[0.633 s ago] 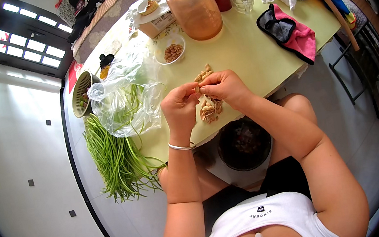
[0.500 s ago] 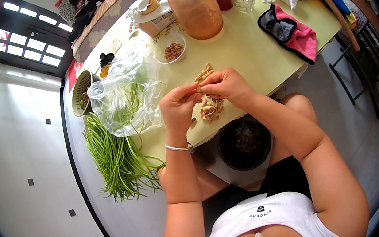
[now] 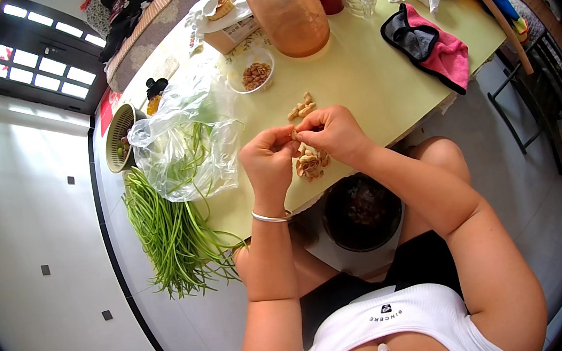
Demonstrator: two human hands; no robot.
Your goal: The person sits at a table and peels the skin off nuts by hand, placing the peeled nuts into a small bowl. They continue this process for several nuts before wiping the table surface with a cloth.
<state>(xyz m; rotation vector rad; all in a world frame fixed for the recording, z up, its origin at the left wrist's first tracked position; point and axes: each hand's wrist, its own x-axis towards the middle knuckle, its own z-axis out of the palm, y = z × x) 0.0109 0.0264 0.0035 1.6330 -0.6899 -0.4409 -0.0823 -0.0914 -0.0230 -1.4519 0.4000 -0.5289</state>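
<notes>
Between the fingertips of both hands is a peanut (image 3: 294,135), mostly covered by the fingers. My left hand (image 3: 267,157) pinches it from one side, a silver bangle on that wrist. From the other side my right hand (image 3: 334,132) grips it with thumb and finger. Just beyond the hands lies a small group of unshelled peanuts (image 3: 302,106) on the table. Nearer the table's edge, under the hands, sits a pile of broken peanut shells (image 3: 309,165). Farther off stands a white bowl (image 3: 273,78) holding shelled peanuts (image 3: 255,75).
Left of my hands are a clear plastic bag (image 3: 185,166) and long green stalks (image 3: 169,238) hanging over the edge. A big orange jar (image 3: 290,23) stands behind. A pink and grey cloth (image 3: 438,51) lies right. Below the edge is a dark bin (image 3: 363,213).
My left wrist has shifted slightly right and the right hand slightly down, fingers still together at the peanut. The piece near my left wrist is now hidden.
</notes>
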